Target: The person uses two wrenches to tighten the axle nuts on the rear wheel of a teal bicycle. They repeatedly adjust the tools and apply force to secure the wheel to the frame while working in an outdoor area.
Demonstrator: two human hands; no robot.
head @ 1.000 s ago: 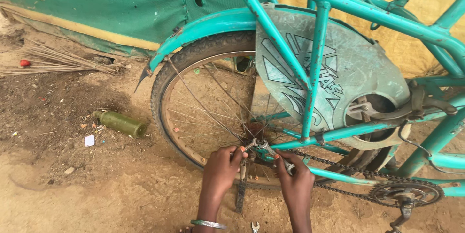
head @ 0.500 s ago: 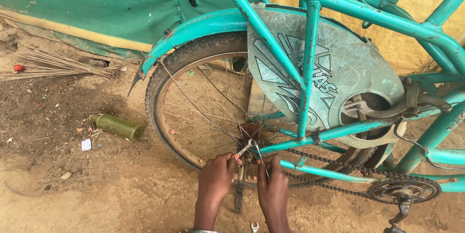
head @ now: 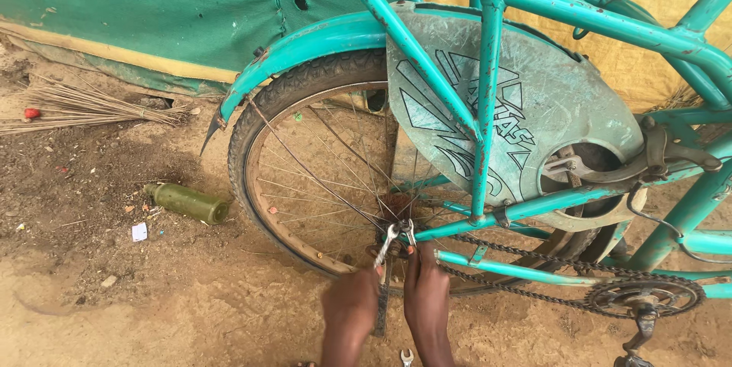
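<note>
Metal pliers (head: 395, 236) at the wheel hub, gripped by left hand (head: 352, 307) and right hand (head: 427, 291).

— What are the hands on?

— Both sit at the hub of the bicycle's rear wheel (head: 305, 184). The left hand (head: 349, 312) and the right hand (head: 427, 300) are close together, each gripping a metal spanner (head: 387, 243) at the axle.

— Anything near them?

— The chain (head: 526, 260) runs right to the sprocket (head: 644, 294). A green bottle (head: 187, 202) lies on the dirt, a twig broom (head: 84, 108) further left.
</note>
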